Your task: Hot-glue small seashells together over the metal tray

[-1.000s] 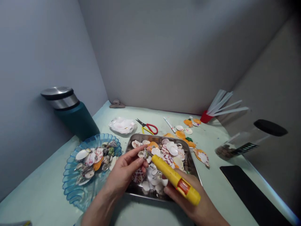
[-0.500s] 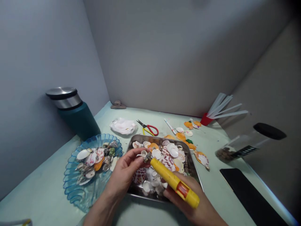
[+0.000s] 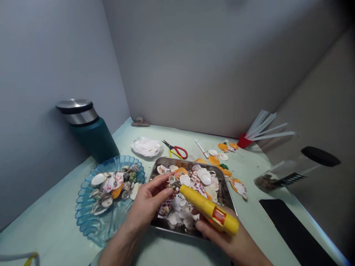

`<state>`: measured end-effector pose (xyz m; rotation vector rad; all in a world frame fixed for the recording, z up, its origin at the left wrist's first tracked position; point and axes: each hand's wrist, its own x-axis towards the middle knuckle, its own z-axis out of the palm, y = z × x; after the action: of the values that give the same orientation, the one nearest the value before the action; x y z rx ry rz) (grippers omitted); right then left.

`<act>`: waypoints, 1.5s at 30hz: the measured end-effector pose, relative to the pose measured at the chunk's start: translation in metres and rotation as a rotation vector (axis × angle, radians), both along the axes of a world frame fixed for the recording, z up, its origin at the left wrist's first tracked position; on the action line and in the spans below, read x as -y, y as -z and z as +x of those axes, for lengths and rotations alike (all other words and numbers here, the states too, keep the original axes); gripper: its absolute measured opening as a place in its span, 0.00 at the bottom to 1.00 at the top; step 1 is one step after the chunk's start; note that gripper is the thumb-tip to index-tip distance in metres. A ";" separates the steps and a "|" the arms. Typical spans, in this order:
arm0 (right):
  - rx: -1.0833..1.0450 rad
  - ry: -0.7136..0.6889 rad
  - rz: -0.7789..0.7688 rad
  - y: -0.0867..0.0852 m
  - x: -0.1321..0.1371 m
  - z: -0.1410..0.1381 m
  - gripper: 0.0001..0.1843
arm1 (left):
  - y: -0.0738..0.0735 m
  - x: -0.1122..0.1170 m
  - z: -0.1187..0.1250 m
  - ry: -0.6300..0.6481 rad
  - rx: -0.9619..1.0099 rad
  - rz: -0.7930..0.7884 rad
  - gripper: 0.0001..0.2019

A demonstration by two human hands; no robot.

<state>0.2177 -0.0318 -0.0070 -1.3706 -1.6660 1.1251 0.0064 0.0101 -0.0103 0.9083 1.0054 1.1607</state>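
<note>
My left hand [image 3: 148, 201] pinches a small pale shell [image 3: 172, 180] between thumb and fingertips, above a metal tray [image 3: 155, 168] heaped with seashells. My right hand [image 3: 230, 238] is wrapped round a yellow glue gun [image 3: 208, 210] with an orange trigger. Its metal tip touches the small shell held in my left fingers. Both hands hover over the near half of the tray.
A blue scalloped plastic bowl [image 3: 91, 225] of shells sits left of the tray. Behind stand a teal flask [image 3: 88, 133], a crumpled white wrapper [image 3: 146, 146], red-handled scissors [image 3: 176, 149], orange shell pieces [image 3: 219, 164], a red holder with glue sticks [image 3: 257, 129], a clear jar [image 3: 288, 170] and a black slab [image 3: 296, 232].
The glue gun tip has moved in to meet the small shell in my left fingers. Both hands stay over the tray; the view shifted slightly.
</note>
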 end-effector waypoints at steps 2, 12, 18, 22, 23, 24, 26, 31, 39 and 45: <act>-0.004 -0.021 -0.008 -0.005 -0.001 0.000 0.13 | 0.000 0.000 -0.001 0.006 -0.045 0.020 0.18; -0.130 -0.062 -0.114 -0.007 -0.003 0.003 0.11 | -0.001 -0.001 -0.005 0.057 -0.190 0.138 0.19; -0.149 -0.079 -0.115 -0.005 -0.005 0.008 0.12 | -0.007 -0.001 -0.006 0.080 -0.248 0.186 0.17; -0.157 -0.143 -0.150 -0.003 -0.007 0.014 0.12 | -0.010 -0.001 -0.008 0.090 -0.296 0.245 0.16; -0.175 -0.148 -0.174 -0.002 -0.007 0.015 0.12 | -0.011 -0.001 -0.009 0.094 -0.305 0.256 0.16; -0.193 -0.150 -0.197 -0.001 -0.008 0.016 0.12 | -0.011 -0.001 -0.010 0.096 -0.310 0.265 0.16; -0.226 -0.164 -0.229 0.001 -0.008 0.018 0.12 | -0.012 -0.001 -0.011 0.102 -0.304 0.268 0.16; -0.193 -0.168 -0.136 -0.002 -0.009 0.018 0.11 | -0.009 0.000 -0.007 0.092 -0.158 0.101 0.17; 0.157 -0.147 0.140 -0.009 -0.004 0.007 0.09 | -0.003 -0.001 -0.002 0.027 0.042 -0.026 0.15; 0.162 -0.160 0.199 -0.005 -0.005 0.000 0.07 | -0.008 -0.002 0.001 -0.051 -0.018 -0.026 0.16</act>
<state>0.2179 -0.0268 -0.0022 -1.2466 -1.9774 0.9249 0.0078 0.0118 -0.0020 0.8783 1.0618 1.1808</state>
